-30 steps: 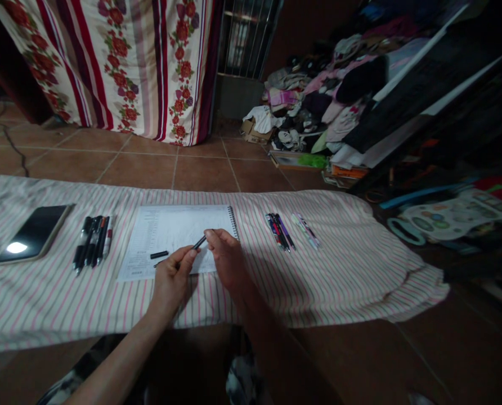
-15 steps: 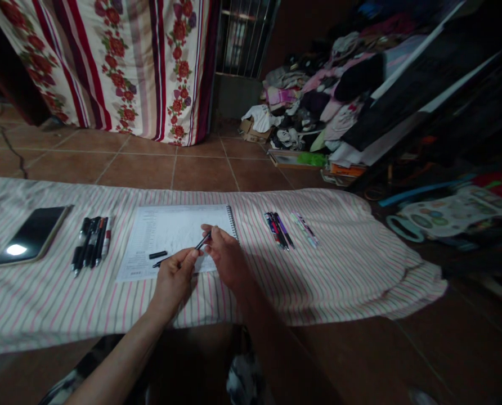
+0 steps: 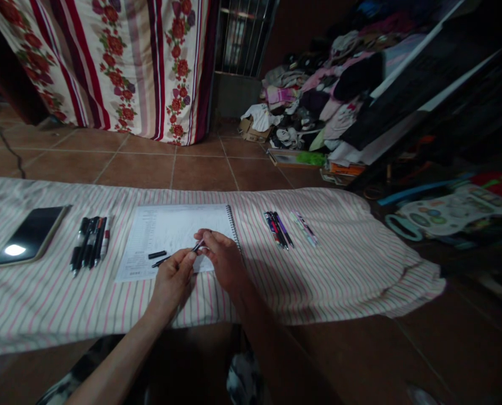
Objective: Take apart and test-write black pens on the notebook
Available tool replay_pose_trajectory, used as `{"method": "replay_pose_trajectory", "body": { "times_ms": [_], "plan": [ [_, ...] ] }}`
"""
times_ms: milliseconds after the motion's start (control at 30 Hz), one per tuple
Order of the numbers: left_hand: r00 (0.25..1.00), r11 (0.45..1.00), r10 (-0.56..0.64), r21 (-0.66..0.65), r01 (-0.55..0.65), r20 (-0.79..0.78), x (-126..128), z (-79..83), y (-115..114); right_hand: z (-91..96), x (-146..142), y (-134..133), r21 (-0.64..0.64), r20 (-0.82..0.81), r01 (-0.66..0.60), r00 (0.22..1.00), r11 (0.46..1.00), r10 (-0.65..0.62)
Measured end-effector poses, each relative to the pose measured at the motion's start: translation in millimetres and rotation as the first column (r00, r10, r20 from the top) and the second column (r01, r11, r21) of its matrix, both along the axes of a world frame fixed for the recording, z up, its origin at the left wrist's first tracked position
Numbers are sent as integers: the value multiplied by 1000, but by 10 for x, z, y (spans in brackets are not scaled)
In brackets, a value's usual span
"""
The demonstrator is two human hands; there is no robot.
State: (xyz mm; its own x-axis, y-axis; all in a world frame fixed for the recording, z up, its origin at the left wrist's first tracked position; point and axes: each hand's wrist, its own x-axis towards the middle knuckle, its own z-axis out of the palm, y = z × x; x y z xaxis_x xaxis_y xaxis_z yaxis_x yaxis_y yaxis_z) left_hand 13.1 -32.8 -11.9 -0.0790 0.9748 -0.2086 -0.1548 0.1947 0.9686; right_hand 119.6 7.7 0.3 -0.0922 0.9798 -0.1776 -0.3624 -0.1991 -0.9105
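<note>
Above the spiral notebook (image 3: 183, 219), my left hand (image 3: 176, 270) is closed on a dark pen (image 3: 197, 245). The fingers of my right hand (image 3: 220, 253) pinch the pen's upper right end, so both hands meet on it. A short black pen cap (image 3: 157, 255) lies on the notebook page left of my hands. Just below it, a thin dark pointed piece (image 3: 161, 262) juts out from beside my left hand; whether it belongs to the held pen I cannot tell.
A striped cloth (image 3: 339, 270) covers the table. To the left lie several dark pens (image 3: 88, 244) and a phone (image 3: 29, 236). Right of the notebook are several dark and purple pens (image 3: 278, 230) and some pale patterned pens (image 3: 305, 229). Clothes (image 3: 318, 107) are heaped on the floor behind.
My right hand has moved slightly left and down along the pen, closer to my left hand. Less of the pen shows between them. The laid-out things have stayed put.
</note>
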Motion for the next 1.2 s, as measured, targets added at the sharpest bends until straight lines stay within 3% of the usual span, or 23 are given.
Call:
{"method": "replay_pose_trajectory", "body": {
  "times_ms": [133, 333, 467, 633, 767, 833, 967, 1100, 1200],
  "plan": [
    [997, 999, -13, -38, 16, 78, 12, 9, 7, -77, 3, 30, -5, 32, 54, 998, 999, -54],
    [947, 982, -116, -106, 154, 300, -9, 126, -8, -128, 27, 97, -109, -135, 107, 983, 988, -122],
    [903, 966, -109, -171, 195, 415, -64, 158, -21, -108, 48, 122, -153, -160, 140, 973, 978, -164],
    [896, 952, -115, -208, 222, 430, -128, 123, -29, -101, 84, 167, -210, -184, 186, 957, 960, -225],
    [947, 962, -81, -223, 156, 311, -150, 89, -39, -85, 133, 224, -212, -134, 265, 945, 941, -297],
    [970, 964, -46, -244, 106, 240, -146, 73, -45, -67, 165, 243, -153, -75, 316, 941, 936, -330],
    [990, 972, -35, -227, 65, 134, -114, 7, -41, -19, 235, 240, 101, 182, 337, 919, 936, -351],
    [990, 980, -57, -182, 80, 126, -54, -81, -32, 0, 269, 185, 309, 461, 195, 826, 931, -326],
    [990, 980, -59, -181, 82, 127, -1, -109, -36, -25, 241, 119, 453, 558, 69, 756, 889, -342]
  ]
}}
